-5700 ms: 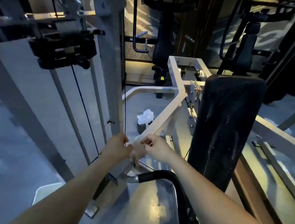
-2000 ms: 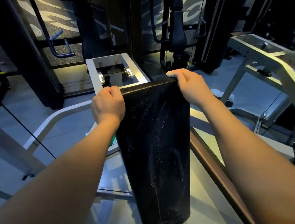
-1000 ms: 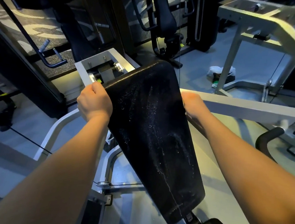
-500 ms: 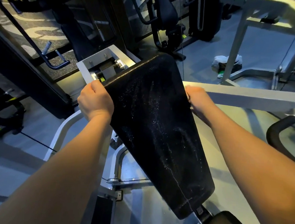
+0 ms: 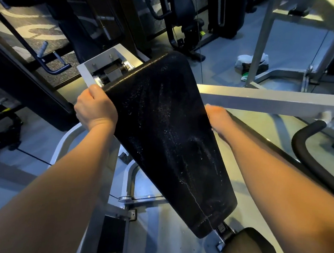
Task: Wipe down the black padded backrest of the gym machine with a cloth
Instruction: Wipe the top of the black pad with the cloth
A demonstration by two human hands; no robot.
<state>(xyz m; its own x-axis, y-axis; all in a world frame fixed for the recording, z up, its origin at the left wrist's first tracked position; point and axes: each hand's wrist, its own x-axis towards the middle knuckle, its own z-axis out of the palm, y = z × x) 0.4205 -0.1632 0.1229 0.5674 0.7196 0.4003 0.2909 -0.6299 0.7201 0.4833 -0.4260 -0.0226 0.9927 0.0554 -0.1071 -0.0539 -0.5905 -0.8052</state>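
Note:
The black padded backrest [image 5: 161, 138] slants from upper left to lower right and is speckled with pale droplets and streaks. My left hand [image 5: 95, 110] grips its upper left edge, fingers curled round the rim. On the opposite side, my right hand [image 5: 216, 118] holds the right edge partway down; its fingers are hidden behind the pad. No cloth shows in either hand. A white bundle [image 5: 246, 62] lies on the floor far behind the machine.
A grey steel bar [image 5: 275, 101] crosses just behind my right hand. The grey frame bracket [image 5: 98, 68] sits at the pad's top. A black curved handle [image 5: 305, 150] stands at the right, the seat pad [image 5: 252, 252] below. Other dark machines crowd the background.
My right hand has slid from the pad's top corner down its right edge. My left hand has stayed on the upper left edge while the view tilted down.

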